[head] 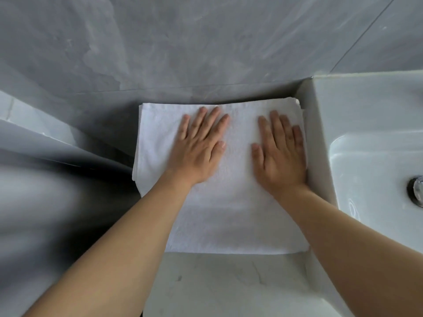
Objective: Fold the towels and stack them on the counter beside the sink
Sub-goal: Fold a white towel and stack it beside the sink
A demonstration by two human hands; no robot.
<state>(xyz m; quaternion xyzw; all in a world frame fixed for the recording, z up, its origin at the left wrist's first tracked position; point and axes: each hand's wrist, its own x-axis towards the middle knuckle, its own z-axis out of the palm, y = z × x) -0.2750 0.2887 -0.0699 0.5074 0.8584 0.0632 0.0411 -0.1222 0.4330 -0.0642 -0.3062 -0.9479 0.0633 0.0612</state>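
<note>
Towel folded, maybe stacked; left hand, right hand flat atop, gripping nothing.

Single head-worn wide-angle view, looking steeply down and forward from close above, grey wall filling the upper frame, counter at bottom centre, sink cut off at the right edge

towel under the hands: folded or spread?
Folded. The white towel lies as a squarish pad with layered edges at its far right corner; both hands press it flat.
</note>
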